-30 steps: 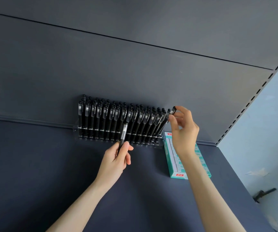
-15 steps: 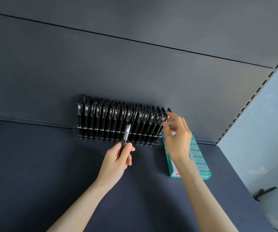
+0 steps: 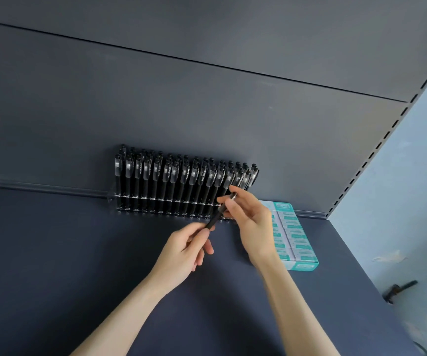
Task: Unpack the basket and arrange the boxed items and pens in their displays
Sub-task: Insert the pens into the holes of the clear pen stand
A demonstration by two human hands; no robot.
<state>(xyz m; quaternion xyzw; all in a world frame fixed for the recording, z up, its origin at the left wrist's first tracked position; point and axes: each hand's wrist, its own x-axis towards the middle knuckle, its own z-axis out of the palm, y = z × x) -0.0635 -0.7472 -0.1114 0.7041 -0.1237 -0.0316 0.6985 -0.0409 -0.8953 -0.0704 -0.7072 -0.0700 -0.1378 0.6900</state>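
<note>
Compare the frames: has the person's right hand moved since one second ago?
Yes. The right hand has dropped from the pen display rack's top right corner, leftward, onto the black pen held by the left hand.

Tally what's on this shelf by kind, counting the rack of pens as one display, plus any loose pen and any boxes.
Pen display rack, packed with black pens: 1
Loose black pen, held between the left hand and the right hand: 1
Teal box, lying right of the rack: 1
Total: 3
</note>
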